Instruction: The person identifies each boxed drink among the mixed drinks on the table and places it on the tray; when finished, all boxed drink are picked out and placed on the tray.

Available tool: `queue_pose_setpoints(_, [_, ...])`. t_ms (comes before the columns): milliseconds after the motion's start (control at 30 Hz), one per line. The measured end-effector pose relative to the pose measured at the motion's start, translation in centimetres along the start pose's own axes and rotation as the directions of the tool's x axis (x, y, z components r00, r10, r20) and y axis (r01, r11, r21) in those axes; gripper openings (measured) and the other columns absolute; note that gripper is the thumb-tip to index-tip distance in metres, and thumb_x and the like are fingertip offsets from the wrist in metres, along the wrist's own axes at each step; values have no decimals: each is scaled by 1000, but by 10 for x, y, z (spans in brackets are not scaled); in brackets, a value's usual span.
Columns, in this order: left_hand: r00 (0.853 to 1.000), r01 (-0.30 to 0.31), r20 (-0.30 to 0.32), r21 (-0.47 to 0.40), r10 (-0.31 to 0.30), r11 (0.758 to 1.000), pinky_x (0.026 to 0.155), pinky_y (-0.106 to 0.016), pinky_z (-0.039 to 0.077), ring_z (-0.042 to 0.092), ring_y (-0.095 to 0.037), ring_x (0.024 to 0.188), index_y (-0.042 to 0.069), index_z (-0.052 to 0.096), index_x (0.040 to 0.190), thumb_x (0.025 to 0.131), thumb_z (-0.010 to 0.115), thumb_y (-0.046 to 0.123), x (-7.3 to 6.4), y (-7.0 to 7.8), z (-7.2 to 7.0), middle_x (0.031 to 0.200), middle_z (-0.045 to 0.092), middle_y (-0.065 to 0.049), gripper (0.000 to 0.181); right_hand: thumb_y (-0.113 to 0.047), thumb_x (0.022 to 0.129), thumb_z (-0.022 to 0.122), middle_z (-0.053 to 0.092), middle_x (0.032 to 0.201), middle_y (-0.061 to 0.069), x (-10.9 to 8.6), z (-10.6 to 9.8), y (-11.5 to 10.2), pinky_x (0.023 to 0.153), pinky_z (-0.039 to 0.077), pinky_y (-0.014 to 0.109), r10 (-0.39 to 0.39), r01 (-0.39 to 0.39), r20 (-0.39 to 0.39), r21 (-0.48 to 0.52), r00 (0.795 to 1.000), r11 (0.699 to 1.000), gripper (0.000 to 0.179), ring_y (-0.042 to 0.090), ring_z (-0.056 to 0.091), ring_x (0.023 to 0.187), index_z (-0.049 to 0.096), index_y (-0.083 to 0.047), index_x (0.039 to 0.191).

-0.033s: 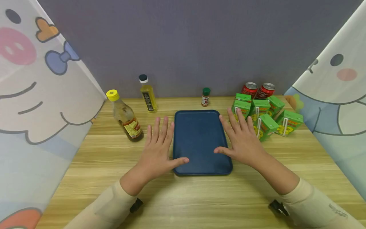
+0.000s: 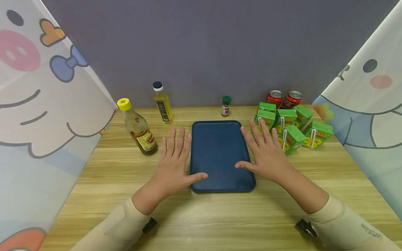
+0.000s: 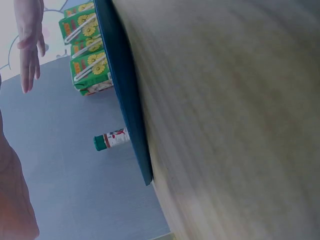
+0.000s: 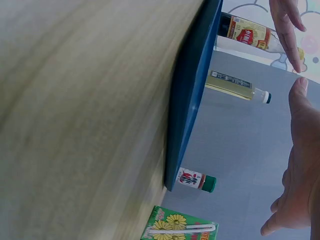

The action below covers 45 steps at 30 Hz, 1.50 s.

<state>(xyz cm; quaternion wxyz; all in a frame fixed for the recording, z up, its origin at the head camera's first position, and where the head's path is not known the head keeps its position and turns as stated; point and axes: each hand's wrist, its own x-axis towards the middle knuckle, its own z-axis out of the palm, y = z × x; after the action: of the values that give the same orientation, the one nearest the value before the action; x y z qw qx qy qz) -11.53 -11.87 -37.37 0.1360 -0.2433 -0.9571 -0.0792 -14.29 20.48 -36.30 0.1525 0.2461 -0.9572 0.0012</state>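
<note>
My left hand (image 2: 172,167) is held flat with fingers spread, its thumb over the left side of a dark blue tray (image 2: 220,157). On the other side, my right hand (image 2: 267,153) is spread too, its thumb over the tray's right side and its fingertips in front of the green drink cartons (image 2: 292,137). Both wrist views show the hands raised above the tray, holding nothing. Left of the left hand stands a sauce bottle (image 2: 139,130) with a yellow cap. The right hand partly hides some cartons.
At the back stand a bottle of yellow oil (image 2: 164,106) and a small green-capped spice jar (image 2: 225,107). Two red cola cans (image 2: 291,100) stand behind the cartons. A grey panel (image 2: 201,52) closes the rear of the wooden table (image 2: 201,223); printed cloths flank it.
</note>
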Motion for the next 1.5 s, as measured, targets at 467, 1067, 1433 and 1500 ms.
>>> queue_pose_setpoints(467, [998,14,60,-231,0,973,120,-57,-5,-24,-29,149,20,-20,155,79,49,83,7,-5,-2,161,-30,-1,122,-77,79,58,-14,165,8,0,-12,17,117,10,66,72,-73,9,89,997,993,115,36,-10,151,1,-18,160])
queue_pose_setpoints(1067, [782,584,609,-643,-130,495,119,-56,21,6,-27,152,28,-16,156,76,78,58,0,-19,18,166,-4,-2,127,-71,89,49,32,142,44,-22,-17,129,93,35,72,483,-604,384,317,787,731,110,62,38,122,3,5,155])
queue_pose_setpoints(1433, [794,414,603,-444,-77,795,120,-46,22,12,-27,151,6,6,158,70,84,55,-6,-8,25,165,4,-12,127,-60,92,57,57,117,31,-26,-12,139,74,46,54,457,-555,328,344,827,757,82,43,57,98,44,8,136])
queue_pose_setpoints(1500, [799,383,598,-419,-67,823,120,-45,23,13,-27,151,5,7,158,70,84,55,-6,-6,25,165,5,-13,126,-62,90,58,59,117,28,-22,-17,135,73,47,50,453,-550,323,359,831,754,82,40,58,96,46,5,137])
